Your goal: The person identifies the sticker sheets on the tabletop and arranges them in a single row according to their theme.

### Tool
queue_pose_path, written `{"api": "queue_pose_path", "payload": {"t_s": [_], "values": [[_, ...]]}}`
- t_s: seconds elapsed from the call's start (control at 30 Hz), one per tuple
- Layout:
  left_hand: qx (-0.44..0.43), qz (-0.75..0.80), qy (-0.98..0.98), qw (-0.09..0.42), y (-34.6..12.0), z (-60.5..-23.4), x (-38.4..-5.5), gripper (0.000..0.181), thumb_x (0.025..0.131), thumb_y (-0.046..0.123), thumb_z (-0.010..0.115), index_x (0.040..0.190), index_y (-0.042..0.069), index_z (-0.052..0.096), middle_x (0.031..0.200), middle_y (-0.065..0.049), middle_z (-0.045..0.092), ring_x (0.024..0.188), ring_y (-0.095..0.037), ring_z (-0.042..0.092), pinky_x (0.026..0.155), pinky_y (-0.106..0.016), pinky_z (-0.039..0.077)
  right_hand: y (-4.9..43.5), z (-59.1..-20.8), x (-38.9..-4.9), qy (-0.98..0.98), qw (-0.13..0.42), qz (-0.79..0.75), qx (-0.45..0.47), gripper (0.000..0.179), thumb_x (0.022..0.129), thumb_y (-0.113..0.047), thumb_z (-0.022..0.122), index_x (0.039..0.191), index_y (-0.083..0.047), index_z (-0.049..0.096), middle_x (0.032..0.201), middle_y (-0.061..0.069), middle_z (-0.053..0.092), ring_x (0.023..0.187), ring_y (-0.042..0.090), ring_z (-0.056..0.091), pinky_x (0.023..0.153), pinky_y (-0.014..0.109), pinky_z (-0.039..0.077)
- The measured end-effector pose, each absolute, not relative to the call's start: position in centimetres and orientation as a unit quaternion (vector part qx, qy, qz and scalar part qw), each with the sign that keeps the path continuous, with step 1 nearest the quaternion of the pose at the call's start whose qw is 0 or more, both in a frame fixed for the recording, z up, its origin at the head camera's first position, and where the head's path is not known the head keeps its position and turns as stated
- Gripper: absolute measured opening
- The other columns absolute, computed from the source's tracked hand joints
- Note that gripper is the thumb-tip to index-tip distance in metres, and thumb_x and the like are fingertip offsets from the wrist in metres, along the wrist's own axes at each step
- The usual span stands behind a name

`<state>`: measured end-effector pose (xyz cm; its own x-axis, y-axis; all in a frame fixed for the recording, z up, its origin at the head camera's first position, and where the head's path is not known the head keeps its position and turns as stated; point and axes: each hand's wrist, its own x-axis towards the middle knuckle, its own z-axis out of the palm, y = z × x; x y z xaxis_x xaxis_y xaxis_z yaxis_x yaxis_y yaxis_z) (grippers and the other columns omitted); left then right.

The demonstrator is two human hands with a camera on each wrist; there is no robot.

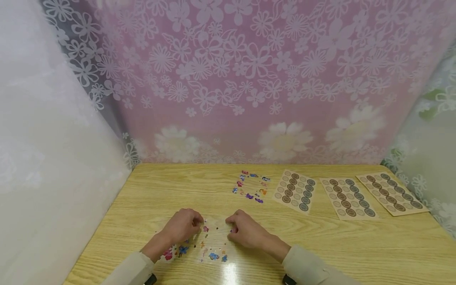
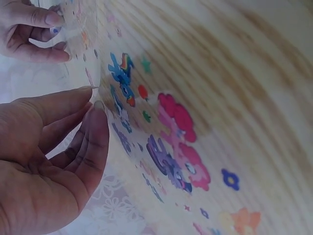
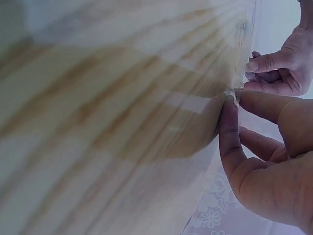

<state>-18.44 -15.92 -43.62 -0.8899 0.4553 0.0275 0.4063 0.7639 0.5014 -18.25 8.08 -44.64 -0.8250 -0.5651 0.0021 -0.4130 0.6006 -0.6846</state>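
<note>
A clear sticker sheet [image 1: 213, 256] printed with small colourful pony figures lies between the two hands on the wooden table. My left hand [image 1: 179, 225] pinches a thin, pale edge at the sheet's upper left; the left wrist view shows this hand [image 2: 58, 152] with thumb and finger meeting there. Opposite, my right hand [image 1: 247, 229] is at the sheet's right side. In the right wrist view its fingertips [image 3: 229, 105] close on a thin clear edge. Below the left forearm lies another clear sheet with larger pony stickers [image 2: 181, 142], partly covered by that hand.
Farther back lies a clear sheet with a ring of small stickers [image 1: 249, 196]. To its right are several beige sheets of round brown and grey stickers, among them a left one [image 1: 295, 192] and a far right one [image 1: 392, 194]. A floral curtain [image 1: 249, 79] hangs behind the table [image 1: 142, 198].
</note>
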Motion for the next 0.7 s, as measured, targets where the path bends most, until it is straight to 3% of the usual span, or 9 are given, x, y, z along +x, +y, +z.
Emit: {"api": "queue_pose_path", "payload": {"t_s": [0.2, 0.4, 0.57, 0.7], "values": [[0.233, 0.226, 0.945, 0.039, -15.58, -43.58, -18.27, 0.015, 0.085, -0.002, 0.063, 0.095, 0.002, 0.073, 0.087, -0.005, 0.066, 0.066, -0.009, 0.048, 0.061, -0.031, 0.046, 7.89, -44.39, -17.92, 0.894, 0.105, -0.337, -0.276, 0.038, 0.085, -0.005, 0.069, 0.120, 0.008, 0.061, 0.101, 0.008, 0.049, 0.069, 0.006, 0.045, 0.064, 0.023, 0.041], [0.226, 0.193, 0.954, 0.024, -15.28, -43.56, -18.04, 0.013, 0.084, 0.000, 0.065, 0.093, 0.005, 0.074, 0.085, -0.004, 0.066, 0.065, -0.008, 0.050, 0.057, -0.030, 0.046, 7.93, -44.32, -17.78, 0.908, 0.083, -0.309, -0.271, 0.040, 0.085, -0.012, 0.071, 0.119, 0.006, 0.062, 0.105, 0.008, 0.050, 0.071, 0.007, 0.045, 0.063, 0.024, 0.042], [0.209, 0.173, 0.962, 0.021, -15.20, -43.36, -17.74, 0.013, 0.082, 0.006, 0.071, 0.095, 0.007, 0.073, 0.087, -0.001, 0.061, 0.069, -0.013, 0.055, 0.055, -0.032, 0.048, 8.02, -44.47, -17.84, 0.916, 0.070, -0.295, -0.263, 0.041, 0.084, -0.016, 0.072, 0.119, 0.004, 0.063, 0.105, 0.007, 0.050, 0.070, 0.009, 0.043, 0.060, 0.024, 0.040], [0.216, 0.162, 0.963, -0.004, -15.15, -43.41, -17.53, 0.012, 0.080, 0.008, 0.074, 0.092, 0.007, 0.074, 0.088, -0.002, 0.055, 0.075, -0.018, 0.052, 0.051, -0.030, 0.045, 7.99, -44.61, -17.74, 0.924, 0.059, -0.277, -0.258, 0.042, 0.084, -0.020, 0.072, 0.119, 0.002, 0.064, 0.104, 0.005, 0.050, 0.069, 0.008, 0.042, 0.058, 0.023, 0.039]]}}
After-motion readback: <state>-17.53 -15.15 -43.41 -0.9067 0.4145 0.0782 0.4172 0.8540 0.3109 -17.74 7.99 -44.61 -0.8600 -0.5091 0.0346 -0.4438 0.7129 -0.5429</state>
